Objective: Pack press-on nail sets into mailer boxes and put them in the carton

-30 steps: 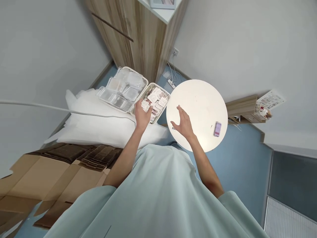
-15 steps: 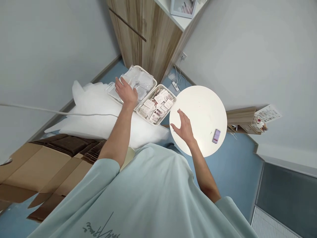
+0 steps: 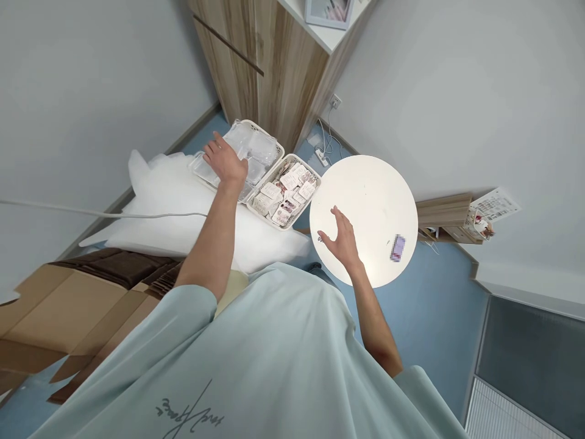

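Observation:
My left hand (image 3: 225, 158), fingers apart and holding nothing, is over a white basket (image 3: 280, 146) of clear plastic boxes (image 3: 262, 148). Whether it touches the boxes I cannot tell. Beside that basket stands a second white basket (image 3: 287, 228), filled with small printed cards (image 3: 290, 181). My right hand (image 3: 342, 241) hovers at the left side of a round white table (image 3: 365, 183), thumb and fingers spread with nothing between them. A tiny dark item (image 3: 319, 239) lies at the table's left edge by my right thumb, too small to name.
A blurred purple object (image 3: 397, 248) lies on the table's right side. White wrapped padding (image 3: 159, 189) and folded cardboard boxes (image 3: 77, 299) fill the left. A wooden cabinet (image 3: 292, 67) stands behind the baskets, with a power strip (image 3: 322, 158) on the floor. A cable (image 3: 100, 213) crosses at left.
My left hand has shifted slightly left and up over the clear boxes. My right hand has moved slightly right and down, staying spread. The whole view has shifted a little.

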Action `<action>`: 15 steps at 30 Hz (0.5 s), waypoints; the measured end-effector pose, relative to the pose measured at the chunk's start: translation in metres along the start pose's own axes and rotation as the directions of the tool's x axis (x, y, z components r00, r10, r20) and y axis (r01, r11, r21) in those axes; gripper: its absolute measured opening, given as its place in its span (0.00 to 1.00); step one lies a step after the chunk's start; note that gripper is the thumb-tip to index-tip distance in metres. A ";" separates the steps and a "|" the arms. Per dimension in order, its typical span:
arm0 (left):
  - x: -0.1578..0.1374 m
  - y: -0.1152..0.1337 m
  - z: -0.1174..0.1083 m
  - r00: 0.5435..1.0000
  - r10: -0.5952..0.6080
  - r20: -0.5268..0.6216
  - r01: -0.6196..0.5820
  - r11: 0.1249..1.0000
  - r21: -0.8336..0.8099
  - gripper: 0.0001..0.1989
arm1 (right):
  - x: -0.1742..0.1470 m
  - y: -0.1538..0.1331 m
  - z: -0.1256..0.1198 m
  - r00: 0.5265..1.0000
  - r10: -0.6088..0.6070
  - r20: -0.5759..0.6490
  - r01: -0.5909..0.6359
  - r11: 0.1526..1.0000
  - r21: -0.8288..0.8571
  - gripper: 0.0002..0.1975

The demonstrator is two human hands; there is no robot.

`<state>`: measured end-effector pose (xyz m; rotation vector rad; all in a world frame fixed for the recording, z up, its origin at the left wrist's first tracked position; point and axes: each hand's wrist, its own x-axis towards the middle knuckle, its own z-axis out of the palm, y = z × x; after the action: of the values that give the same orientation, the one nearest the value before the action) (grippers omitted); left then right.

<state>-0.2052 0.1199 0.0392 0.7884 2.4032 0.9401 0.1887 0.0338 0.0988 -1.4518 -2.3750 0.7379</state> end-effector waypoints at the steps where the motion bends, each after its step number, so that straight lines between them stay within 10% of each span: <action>1: -0.006 0.003 0.004 1.000 0.006 -0.019 -0.007 0.998 -0.060 0.50 | 0.001 0.000 -0.001 1.000 0.010 -0.009 -0.010 0.999 0.036 0.42; 6: -0.076 0.024 0.037 0.979 0.193 0.060 -0.165 0.935 -0.314 0.60 | 0.005 -0.008 -0.010 0.995 0.079 -0.062 -0.055 0.943 0.329 0.44; 15: -0.255 0.062 0.079 0.804 0.534 0.263 -0.398 0.811 -0.430 0.53 | -0.006 0.020 -0.039 0.925 0.355 -0.137 -0.168 0.703 0.691 0.28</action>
<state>0.0503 0.0299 0.0788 1.3237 1.6598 1.2370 0.2244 0.0471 0.1205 -1.4382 -1.4563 1.2262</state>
